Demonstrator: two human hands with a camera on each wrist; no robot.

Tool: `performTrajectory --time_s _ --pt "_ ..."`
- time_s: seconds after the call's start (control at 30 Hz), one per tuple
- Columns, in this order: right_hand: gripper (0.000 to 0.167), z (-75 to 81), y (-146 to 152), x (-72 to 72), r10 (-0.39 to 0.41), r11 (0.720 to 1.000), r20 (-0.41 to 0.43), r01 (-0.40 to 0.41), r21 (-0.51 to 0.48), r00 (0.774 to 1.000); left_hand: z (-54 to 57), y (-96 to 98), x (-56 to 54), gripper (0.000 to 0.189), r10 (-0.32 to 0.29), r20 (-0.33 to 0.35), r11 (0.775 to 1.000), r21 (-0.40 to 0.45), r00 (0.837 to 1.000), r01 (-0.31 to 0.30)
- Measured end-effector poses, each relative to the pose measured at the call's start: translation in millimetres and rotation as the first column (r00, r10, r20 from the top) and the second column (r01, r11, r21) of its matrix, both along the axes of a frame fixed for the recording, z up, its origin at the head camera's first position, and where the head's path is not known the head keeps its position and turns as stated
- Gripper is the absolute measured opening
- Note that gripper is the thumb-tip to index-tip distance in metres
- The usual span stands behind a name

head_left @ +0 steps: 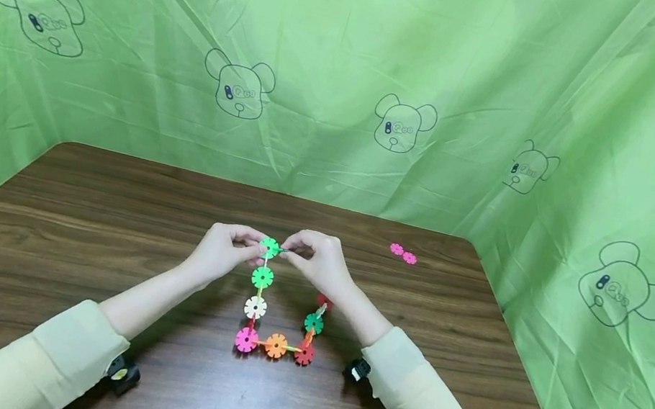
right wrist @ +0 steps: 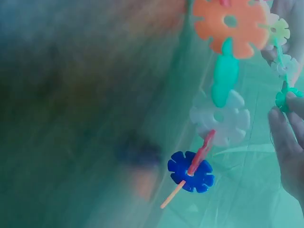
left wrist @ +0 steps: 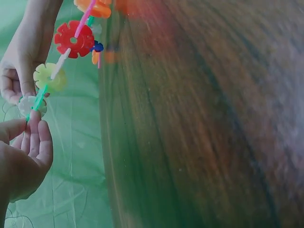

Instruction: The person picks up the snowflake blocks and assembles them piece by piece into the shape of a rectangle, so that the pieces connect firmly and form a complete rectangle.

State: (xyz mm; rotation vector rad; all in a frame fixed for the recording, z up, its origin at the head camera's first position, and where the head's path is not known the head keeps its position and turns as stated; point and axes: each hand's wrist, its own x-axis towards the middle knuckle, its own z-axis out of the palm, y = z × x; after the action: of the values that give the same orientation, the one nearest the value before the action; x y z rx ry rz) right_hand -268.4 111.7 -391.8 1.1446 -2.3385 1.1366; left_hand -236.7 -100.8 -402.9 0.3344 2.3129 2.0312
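A chain of notched plastic flower discs, seen in the head view, bends through a pink corner disc [head_left: 246, 340], an orange disc [head_left: 276, 346] and a red disc [head_left: 304, 354]. My left hand [head_left: 222, 253] pinches the chain at its far end, by a green disc [head_left: 270, 248]. From the other side, my right hand [head_left: 320, 260] pinches a disc seen edge-on, right against that green one. The right wrist view has my right fingertips on a green disc [right wrist: 283, 99]. In the left wrist view, my left hand [left wrist: 23, 161] holds the chain near a whitish disc [left wrist: 31, 105].
Two pink discs [head_left: 403, 253] lie apart toward the back right of the brown wooden table [head_left: 122, 212]. The chain's other arm, with a dark green disc [head_left: 314, 323], runs beneath my right forearm. Green cloth [head_left: 331, 37] hangs around the table.
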Motion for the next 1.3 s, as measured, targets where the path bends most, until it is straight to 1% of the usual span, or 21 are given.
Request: performTrajectory --time_s 0.13,0.2,0.33,0.47,0.67,0.8,0.97,1.1,1.23,1.3 --pt "0.03 6.1 9.7 -5.1 0.008 0.999 0.036 -0.01 0.035 0.999 -0.6 -3.1 0.1 0.025 0.008 -0.003 1.0 -0.021 1.0 -0.008" --pt "0.035 9.7 18.3 -7.9 -0.013 0.998 0.037 0.011 0.059 0.999 -1.4 -5.4 0.1 0.024 0.013 0.004 1.0 -0.027 1.0 -0.012" --pt "0.035 14.1 39.8 -14.8 -0.046 0.995 0.053 0.041 0.089 0.998 -3.4 -10.2 -0.1 0.022 0.015 0.019 1.0 -0.026 1.0 -0.015" --pt "0.037 15.4 64.2 -23.6 -0.086 0.991 0.073 0.077 0.112 0.994 -3.6 -13.2 -0.1 0.022 0.009 0.016 0.998 -0.057 1.0 -0.008" --pt "0.039 14.2 101.8 -37.9 -0.178 0.971 0.041 0.169 0.168 0.983 -3.5 -15.9 0.4 0.023 -0.029 0.022 0.996 -0.086 0.999 0.031" --pt "0.039 11.9 126.5 -47.0 -0.252 0.949 0.042 0.239 0.207 0.967 -4.0 -17.7 1.1 0.025 -0.048 0.015 0.995 -0.083 0.999 0.049" --pt "0.037 4.5 156.2 -58.7 -0.341 0.921 0.093 0.313 0.233 0.935 -5.2 -21.1 2.8 0.026 -0.048 0.007 0.995 -0.087 0.999 0.048" --pt "0.034 -4.0 177.8 -66.9 -0.37 0.912 0.115 0.338 0.231 0.922 -6.6 -24.7 4.8 0.031 -0.042 0.002 0.993 -0.108 0.999 0.042" --pt "0.035 -13.6 196.3 -73.3 -0.402 0.897 0.138 0.359 0.257 0.905 -7.9 -27.1 5.4 0.032 -0.041 0.001 0.992 -0.122 0.999 0.041" --pt "0.037 -18.2 204.3 -75.8 -0.422 0.885 0.146 0.372 0.281 0.894 -8.5 -28.1 5.4 0.031 -0.045 -0.004 0.991 -0.125 0.999 0.045"
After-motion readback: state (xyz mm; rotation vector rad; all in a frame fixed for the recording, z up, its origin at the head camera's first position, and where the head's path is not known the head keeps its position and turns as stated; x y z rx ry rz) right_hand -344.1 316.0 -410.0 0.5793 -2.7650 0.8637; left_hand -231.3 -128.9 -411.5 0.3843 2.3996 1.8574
